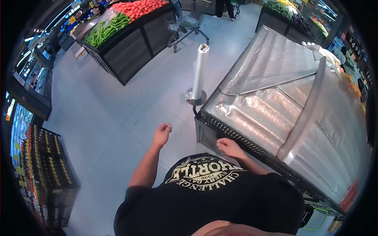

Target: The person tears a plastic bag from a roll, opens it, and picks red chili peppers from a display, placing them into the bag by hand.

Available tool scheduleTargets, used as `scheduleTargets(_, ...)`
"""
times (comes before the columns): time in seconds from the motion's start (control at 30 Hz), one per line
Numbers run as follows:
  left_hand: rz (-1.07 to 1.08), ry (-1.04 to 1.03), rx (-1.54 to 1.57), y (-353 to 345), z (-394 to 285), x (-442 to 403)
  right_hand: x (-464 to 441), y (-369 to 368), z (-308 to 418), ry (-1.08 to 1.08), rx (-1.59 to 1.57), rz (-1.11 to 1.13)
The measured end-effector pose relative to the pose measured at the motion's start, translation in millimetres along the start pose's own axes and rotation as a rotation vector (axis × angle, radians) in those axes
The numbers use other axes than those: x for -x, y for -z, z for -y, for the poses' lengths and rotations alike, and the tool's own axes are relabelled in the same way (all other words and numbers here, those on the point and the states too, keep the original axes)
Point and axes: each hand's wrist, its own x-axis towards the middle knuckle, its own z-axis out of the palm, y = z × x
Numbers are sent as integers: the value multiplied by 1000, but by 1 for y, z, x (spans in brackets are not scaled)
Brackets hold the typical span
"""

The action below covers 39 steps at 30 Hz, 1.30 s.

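My left hand (162, 134) hangs in the air over the floor with its fingers loosely curled, and nothing shows in it. Close to the side of the covered display stand (256, 114) is my right hand (228, 147), its fingers also curled in and no object visible in them. I cannot see it touching the stand. A roll of clear plastic bags (199, 72) stands upright on a round metal holder (196, 97) at the stand's near corner, ahead of both hands. Silvery, wrinkled sheets cover the stand's top.
Tomatoes (138, 8) and green peppers (107, 30) fill a dark display at the upper left. A shopping cart (185, 24) stands beside it. Further back is a person (224, 8) in dark trousers. Bottled goods (45, 157) line a shelf at left.
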Motion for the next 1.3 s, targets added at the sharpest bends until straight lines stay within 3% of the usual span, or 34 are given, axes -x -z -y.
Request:
scheduleTargets(0.07,-81,-106,25,-11,-39,18,12,-2,34,14,-79,-45)
scheduleTargets(0.1,-79,-186,33,-6,-75,-51,-58,24,52,98,-43,-53)
scheduleTargets(0.13,-67,-231,49,-9,-87,-61,-67,28,57,108,-98,-66)
scheduleTargets(0.3,71,-333,36,-22,-162,-103,-93,31,92,114,-206,-134)
scheduleTargets(0.4,253,-412,169,-32,-198,-132,-115,34,106,156,-112,-230)
scheduleTargets(0.5,376,-564,211,-42,-229,-146,-120,34,147,99,-102,-313)
scheduleTargets(0.57,370,-744,79,-43,-247,-151,-128,29,157,97,-148,-352)
scheduleTargets(0.7,469,-893,54,-41,-267,-167,-140,21,201,158,-199,-508)
scheduleTargets(0.9,553,-916,18,-41,-274,-184,-173,24,233,293,-131,-693)
scheduleTargets(1.03,557,-882,30,-49,-273,-188,-183,30,248,350,-144,-680)
scheduleTargets(1.17,571,-702,169,-55,-270,-196,-190,31,257,382,-149,-687)
scheduleTargets(1.3,543,-612,312,-58,-269,-200,-192,34,262,259,-127,-668)
